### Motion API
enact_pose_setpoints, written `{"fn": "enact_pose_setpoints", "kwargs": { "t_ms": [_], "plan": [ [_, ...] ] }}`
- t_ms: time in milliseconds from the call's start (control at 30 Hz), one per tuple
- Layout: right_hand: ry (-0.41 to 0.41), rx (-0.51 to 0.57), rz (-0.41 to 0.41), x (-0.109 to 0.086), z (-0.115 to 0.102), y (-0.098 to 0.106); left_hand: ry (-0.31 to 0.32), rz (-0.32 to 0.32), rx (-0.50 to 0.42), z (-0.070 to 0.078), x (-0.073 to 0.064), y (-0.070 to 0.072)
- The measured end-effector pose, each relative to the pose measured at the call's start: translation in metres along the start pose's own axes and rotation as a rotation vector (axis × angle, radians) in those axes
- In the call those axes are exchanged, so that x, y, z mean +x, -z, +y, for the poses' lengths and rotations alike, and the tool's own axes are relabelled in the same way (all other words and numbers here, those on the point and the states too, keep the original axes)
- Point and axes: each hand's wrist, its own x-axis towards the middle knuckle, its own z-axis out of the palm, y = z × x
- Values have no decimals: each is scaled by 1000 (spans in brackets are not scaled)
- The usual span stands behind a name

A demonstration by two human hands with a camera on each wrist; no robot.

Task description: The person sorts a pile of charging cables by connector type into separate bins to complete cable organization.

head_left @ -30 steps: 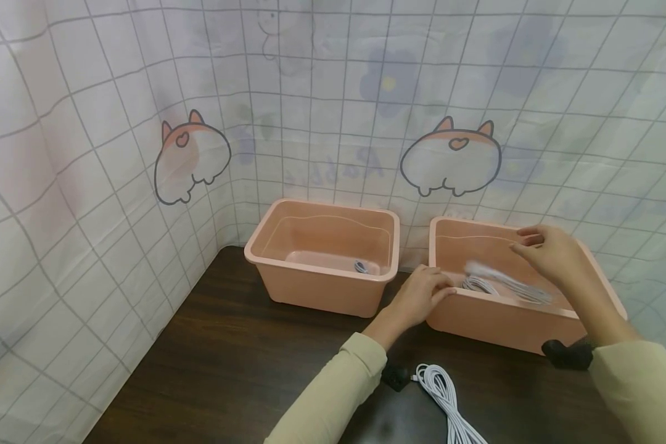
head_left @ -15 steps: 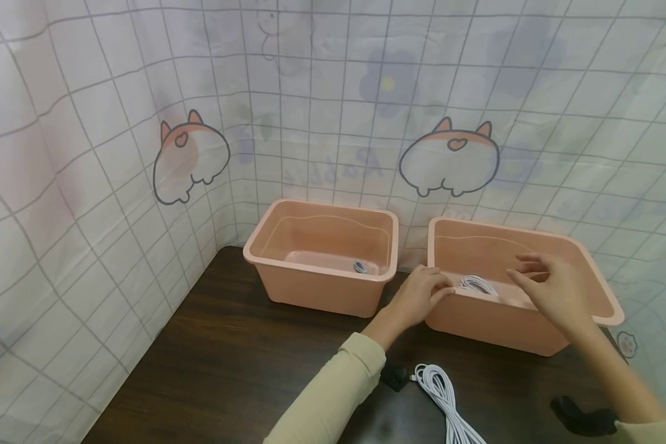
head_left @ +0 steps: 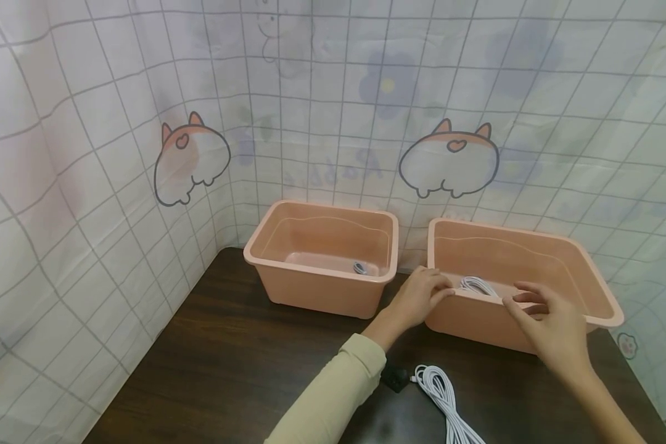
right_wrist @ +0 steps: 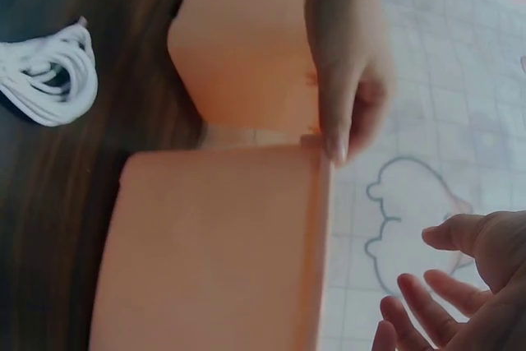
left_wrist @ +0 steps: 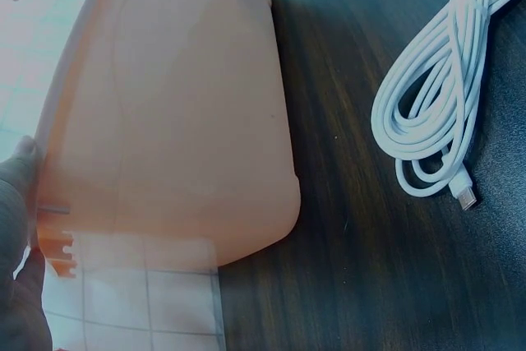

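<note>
My left hand (head_left: 419, 295) grips the front left rim of the right-hand pink plastic bin (head_left: 480, 319). In the left wrist view its thumb and fingertips sit at the rim (left_wrist: 51, 113). My right hand (head_left: 555, 324) is in front of that bin's near side, fingers loosely bent and apart, holding nothing; the right wrist view shows the same hand (right_wrist: 460, 285) with spread fingers. Inside the bin lies a coiled white cable (head_left: 478, 285), partly hidden by the near rim. A bundled white USB cable (head_left: 446, 398) with a small metal plug lies on the table, nearer me.
Another pink bin (head_left: 322, 290) stands to the left, with a small grey coil (head_left: 360, 267) on its floor. The dark wooden table (head_left: 211, 364) runs under both. A patterned curtain (head_left: 333, 111) hangs behind and on the left. A black object (head_left: 395, 377) shows beside the left sleeve.
My right hand has drawn down and back from over the bin's interior, after a white bundle dropped inside. The left hand has stayed on the rim.
</note>
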Motion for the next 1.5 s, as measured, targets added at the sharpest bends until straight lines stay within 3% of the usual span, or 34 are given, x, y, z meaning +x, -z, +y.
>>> {"fn": "enact_pose_setpoints", "kwargs": {
  "t_ms": [367,567,1100,1500],
  "plan": [
    [-47,-31,31,-41,-7,-23,8,-11,7,-1,-2,4],
    [-86,-36,7,-65,-2,-39,24,-19,21,-2,-2,4],
    [-240,-94,-334,-118,20,-85,52,-47,44,0,1,9],
    [-369,-84,-566,-138,41,-113,60,-58,76,3,4,7]
  ]
}}
